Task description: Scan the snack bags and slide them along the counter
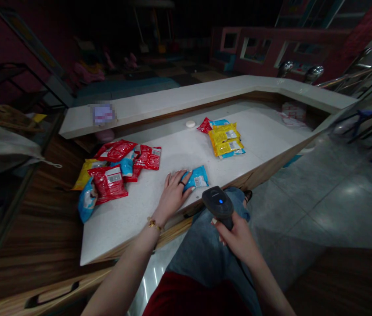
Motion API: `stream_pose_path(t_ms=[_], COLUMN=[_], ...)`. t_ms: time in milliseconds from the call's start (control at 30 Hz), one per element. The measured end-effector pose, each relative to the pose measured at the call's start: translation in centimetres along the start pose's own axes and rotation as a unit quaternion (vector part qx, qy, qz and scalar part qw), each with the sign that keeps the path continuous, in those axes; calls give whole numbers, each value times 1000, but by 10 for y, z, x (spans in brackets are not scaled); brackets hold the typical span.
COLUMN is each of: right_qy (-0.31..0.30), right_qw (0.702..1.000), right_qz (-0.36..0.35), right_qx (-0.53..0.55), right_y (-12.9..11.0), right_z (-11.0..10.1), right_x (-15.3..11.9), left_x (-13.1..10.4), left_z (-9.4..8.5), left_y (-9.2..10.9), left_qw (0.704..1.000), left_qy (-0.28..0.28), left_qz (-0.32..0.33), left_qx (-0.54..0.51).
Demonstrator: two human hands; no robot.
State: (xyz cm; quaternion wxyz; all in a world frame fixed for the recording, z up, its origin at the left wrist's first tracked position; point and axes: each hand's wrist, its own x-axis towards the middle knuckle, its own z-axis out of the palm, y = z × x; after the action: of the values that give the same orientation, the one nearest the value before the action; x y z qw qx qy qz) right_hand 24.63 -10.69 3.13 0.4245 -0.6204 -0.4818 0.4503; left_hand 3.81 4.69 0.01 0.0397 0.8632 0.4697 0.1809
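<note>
My left hand (174, 189) lies over the left end of a blue snack packet (200, 177) on the counter. Its fingers are on the far side and the thumb on the near side. The packet's barcode faces up, uncovered. In my right hand (238, 239) is a dark barcode scanner (218, 202) with a blue light on top, held above my lap by its handle. The scanner's head is just to the right of the packet and apart from it. Part of its cable shows below my hand.
Red packets (110, 182), with yellow and blue ones among them, are piled on the counter's left end. Farther right lie several yellow packets (225, 137) with blue and red ones. A small white round object (190, 124) sits near the raised ledge (172, 102). A whitish bag (294, 114) lies far right.
</note>
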Motion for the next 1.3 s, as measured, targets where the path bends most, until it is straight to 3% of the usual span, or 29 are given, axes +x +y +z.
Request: stream_pose_path(t_ms=[333,1100,1300], right_qy=[-3,-7,8], right_qw=[1000,1000,1000], right_qz=[-3,1,7], right_qx=[-9,-16,-7], right_y=[2,1,0], right_z=[2,-1,-8], right_x=[-2,-4,-3], left_x=[-3,-3,13], left_z=[-6,-7,-9], left_y=[2,2,0], left_qw=[999,999,998], left_qy=[35,31,14], left_qz=[16,23,17], left_qx=[-6,-24,-55])
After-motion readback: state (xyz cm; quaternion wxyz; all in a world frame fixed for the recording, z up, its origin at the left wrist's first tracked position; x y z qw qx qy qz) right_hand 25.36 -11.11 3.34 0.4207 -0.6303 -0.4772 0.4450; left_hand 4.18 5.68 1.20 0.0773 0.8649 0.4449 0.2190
